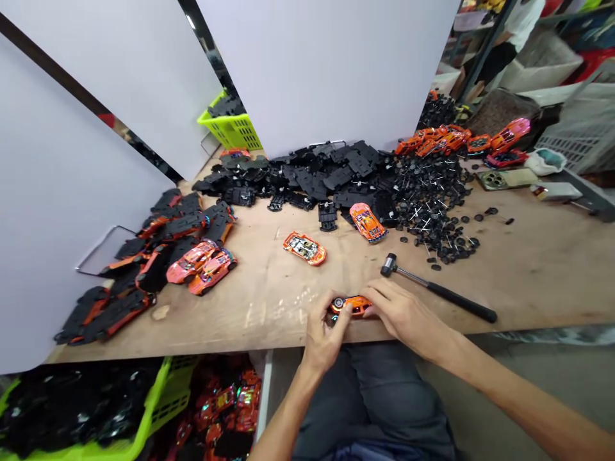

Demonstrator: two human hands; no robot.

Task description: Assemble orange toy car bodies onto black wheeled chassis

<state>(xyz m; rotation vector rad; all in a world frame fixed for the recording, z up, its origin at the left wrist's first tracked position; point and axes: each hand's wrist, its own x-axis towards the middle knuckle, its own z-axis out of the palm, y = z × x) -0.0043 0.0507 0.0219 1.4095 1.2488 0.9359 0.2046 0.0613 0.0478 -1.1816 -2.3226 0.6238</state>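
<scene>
Both hands meet on a small orange toy car (354, 305) lying at the near edge of the wooden table (528, 269). My left hand (323, 336) pinches the car's left end, where a wheel shows. My right hand (401, 312) curls its fingers over the car's right end. A small black-headed hammer (435, 287) lies just right of my right hand. Two more orange car bodies, one upside down (304, 248) and one upright (368, 221), lie further up the table.
Black chassis parts (317, 176) are heaped at the back, loose wheels with axles (432, 205) to the right, finished orange cars (192, 256) to the left and at far right (446, 139). Green baskets (158, 397) stand under the table. A phone (507, 178) lies at right.
</scene>
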